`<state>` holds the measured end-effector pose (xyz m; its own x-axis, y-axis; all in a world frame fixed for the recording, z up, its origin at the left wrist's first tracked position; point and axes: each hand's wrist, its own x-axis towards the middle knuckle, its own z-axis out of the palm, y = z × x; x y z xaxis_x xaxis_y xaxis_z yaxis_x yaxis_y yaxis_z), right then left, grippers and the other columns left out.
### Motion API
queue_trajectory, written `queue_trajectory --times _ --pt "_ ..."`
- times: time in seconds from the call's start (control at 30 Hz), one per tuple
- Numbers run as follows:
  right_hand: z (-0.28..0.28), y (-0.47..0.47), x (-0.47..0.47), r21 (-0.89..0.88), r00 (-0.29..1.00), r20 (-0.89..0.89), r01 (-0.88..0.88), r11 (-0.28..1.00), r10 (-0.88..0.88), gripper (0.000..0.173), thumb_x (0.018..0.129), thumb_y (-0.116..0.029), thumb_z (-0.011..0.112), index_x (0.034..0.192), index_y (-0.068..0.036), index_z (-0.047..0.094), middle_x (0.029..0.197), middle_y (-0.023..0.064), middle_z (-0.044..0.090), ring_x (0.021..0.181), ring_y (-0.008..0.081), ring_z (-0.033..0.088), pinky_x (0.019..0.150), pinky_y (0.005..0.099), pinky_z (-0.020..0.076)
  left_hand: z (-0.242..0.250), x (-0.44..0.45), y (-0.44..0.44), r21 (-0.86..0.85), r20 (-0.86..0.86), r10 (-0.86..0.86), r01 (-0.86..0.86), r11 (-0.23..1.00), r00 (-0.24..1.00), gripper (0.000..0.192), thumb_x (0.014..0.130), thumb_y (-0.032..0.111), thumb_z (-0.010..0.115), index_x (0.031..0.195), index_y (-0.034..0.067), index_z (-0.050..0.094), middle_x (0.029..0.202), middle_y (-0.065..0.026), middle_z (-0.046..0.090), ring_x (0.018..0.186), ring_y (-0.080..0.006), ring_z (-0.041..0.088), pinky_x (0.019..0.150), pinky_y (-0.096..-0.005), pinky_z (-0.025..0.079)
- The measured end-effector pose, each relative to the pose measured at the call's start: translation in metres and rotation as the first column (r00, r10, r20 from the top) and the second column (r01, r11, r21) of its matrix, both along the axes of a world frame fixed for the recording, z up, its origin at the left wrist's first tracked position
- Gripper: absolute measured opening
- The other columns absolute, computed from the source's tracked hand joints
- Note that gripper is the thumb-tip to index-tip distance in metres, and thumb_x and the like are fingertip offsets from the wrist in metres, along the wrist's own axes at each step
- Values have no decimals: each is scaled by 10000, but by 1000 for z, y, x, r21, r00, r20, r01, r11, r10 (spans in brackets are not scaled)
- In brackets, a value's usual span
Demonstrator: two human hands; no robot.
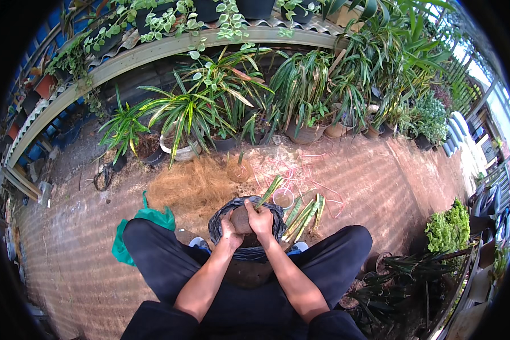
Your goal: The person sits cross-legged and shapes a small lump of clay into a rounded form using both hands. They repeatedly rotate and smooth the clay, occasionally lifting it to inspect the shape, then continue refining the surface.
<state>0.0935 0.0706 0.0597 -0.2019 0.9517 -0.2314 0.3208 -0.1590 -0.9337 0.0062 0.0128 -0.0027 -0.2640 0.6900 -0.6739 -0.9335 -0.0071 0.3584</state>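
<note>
Between my two hands is a rounded ball of dark soil [241,219], held above a black plastic bag [216,227]. My left hand [230,229] cups its left side. Against its right side presses my right hand [260,219], thumb on top. A variegated sansevieria leaf [270,191] rises from beside my right fingers; its base is hidden there. The bag's mouth is spread around the hands, with dark soil partly visible inside. More cut sansevieria leaves [304,217] lie on the ground to the right of the bag, near a clear plastic cup [283,198].
Loose brown coconut fibre [187,185] lies ahead, beside a fibre-wrapped ball [239,169] with a leaf in it. Tangled pink string [295,165] spreads to the right. A green bag [125,242] lies by my left knee. Potted plants [182,140] line the far side under a shelf [204,39].
</note>
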Motion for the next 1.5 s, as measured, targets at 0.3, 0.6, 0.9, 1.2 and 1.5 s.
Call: queue_trajectory --times 0.3,0.6,0.9,1.2,1.5 --pt "1 6 5 219 833 -248 -449 867 494 236 864 -113 738 1051 32 730 1049 136 742 981 199 707 908 327 543 22 -5 -9 91 178 -167 152 984 970 409 1003 426 406 1154 125 638 1098 -91 694 991 -265 687 878 -471 559" --pt "-6 3 -1 95 935 -292 -180 979 200 210 857 -182 752 922 17 766 943 119 760 899 154 711 822 299 543 16 -13 -7 233 72 -237 215 948 969 420 993 397 426 1172 82 639 1159 -116 680 1049 -284 665 920 -467 533" --pt "-2 -2 -5 253 991 -56 -100 962 118 318 900 -261 729 984 46 732 1039 114 731 941 185 682 838 316 519 -4 -6 -6 329 2 -25 23 944 1000 409 1020 322 373 1241 68 606 1207 -87 667 1087 -242 660 941 -427 533" --pt "-5 9 4 441 796 -192 -453 775 574 205 871 -144 702 987 20 743 1017 145 742 1045 261 685 950 372 509 -11 -8 -8 275 143 -174 129 953 974 399 999 466 429 1141 148 625 1089 -42 679 982 -235 673 860 -432 562" --pt "-8 10 15 269 723 -236 -593 759 649 440 792 -216 798 1159 -5 676 1166 128 679 1108 245 642 990 363 482 -4 -16 -9 169 67 -260 246 954 963 430 977 477 421 1153 142 624 1117 -89 673 1004 -271 675 851 -467 567"
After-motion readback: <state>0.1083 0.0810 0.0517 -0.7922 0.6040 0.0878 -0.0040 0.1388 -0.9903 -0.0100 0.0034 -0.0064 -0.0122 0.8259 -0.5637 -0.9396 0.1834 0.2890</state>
